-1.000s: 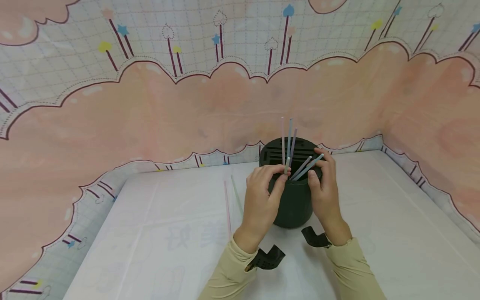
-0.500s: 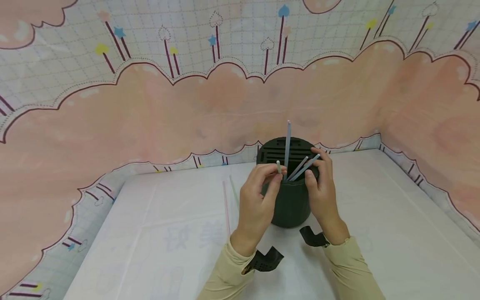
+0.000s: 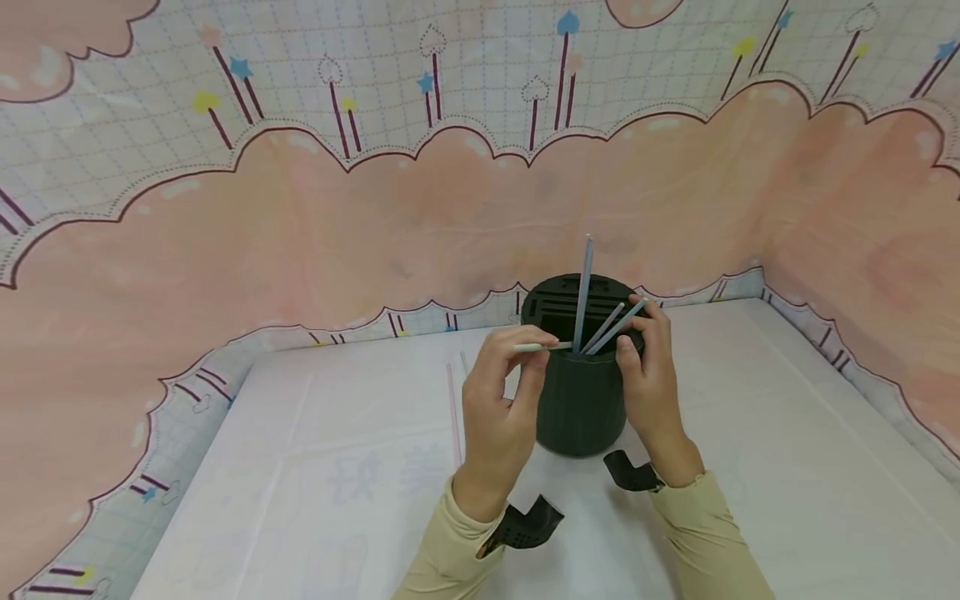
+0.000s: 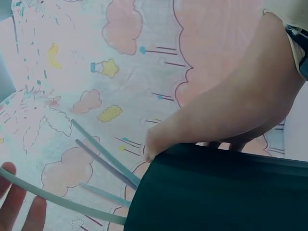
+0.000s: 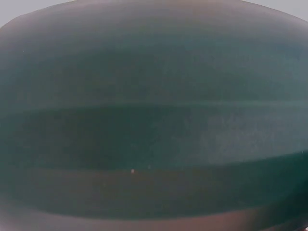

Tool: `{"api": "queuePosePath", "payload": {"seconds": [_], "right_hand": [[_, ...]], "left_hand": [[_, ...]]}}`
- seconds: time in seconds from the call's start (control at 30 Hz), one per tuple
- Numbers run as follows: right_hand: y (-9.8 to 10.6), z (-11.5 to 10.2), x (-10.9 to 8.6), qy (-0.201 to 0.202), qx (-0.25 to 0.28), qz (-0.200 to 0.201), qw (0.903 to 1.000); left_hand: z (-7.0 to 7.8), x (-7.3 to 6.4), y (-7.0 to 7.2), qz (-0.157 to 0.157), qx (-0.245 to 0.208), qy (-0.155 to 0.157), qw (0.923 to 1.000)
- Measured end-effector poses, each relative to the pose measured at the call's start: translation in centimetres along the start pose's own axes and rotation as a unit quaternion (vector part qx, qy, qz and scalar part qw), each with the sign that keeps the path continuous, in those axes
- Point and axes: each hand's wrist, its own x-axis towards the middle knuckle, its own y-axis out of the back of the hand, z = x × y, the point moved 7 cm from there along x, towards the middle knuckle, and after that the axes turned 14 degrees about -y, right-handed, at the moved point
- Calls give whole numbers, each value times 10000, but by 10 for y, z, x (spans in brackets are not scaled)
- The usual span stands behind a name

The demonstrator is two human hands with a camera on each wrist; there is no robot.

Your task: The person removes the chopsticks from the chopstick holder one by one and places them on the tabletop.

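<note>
My left hand (image 3: 498, 408) pinches a pale green drinking straw (image 3: 528, 347) at the left of a dark green bin (image 3: 581, 408). In the left wrist view the straw (image 4: 72, 204) curves from the fingertips to the bin's rim. Several straws stick out of the bin: a tall blue-grey straw (image 3: 583, 292) nearly upright, others leaning right. My right hand (image 3: 652, 383) grips the bin's rim on the right, fingers behind and thumb in front. The slotted lid (image 3: 607, 292) stands raised at the back. The right wrist view shows only the bin's wall (image 5: 154, 134), close up.
A pink straw (image 3: 453, 412) lies on the white tabletop (image 3: 337, 417) left of my left hand, with a green straw (image 3: 464, 362) beside it, partly hidden by the hand. Cloth walls (image 3: 412, 233) with a cloud print rise behind the table and at both sides.
My left hand has drawn back to the left, and the pale green straw has tipped from near upright to almost level. Fewer straws stand upright in the bin. The right hand keeps its grip.
</note>
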Motion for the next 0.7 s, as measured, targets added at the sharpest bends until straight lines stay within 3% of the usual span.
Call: {"api": "queuePosePath", "payload": {"seconds": [0.2, 0.47, 0.7], "right_hand": [[1, -20, -4, -6, 60, -59, 10000], [1, -22, -4, -148, -125, 17, 9998], [1, -23, -4, -64, -19, 4, 10000]], "left_hand": [[2, 2, 10, 386, -208, -69, 9990], [5, 5, 21, 846, -461, -151, 9952], [8, 8, 26, 1058, -539, -175, 9928]]}}
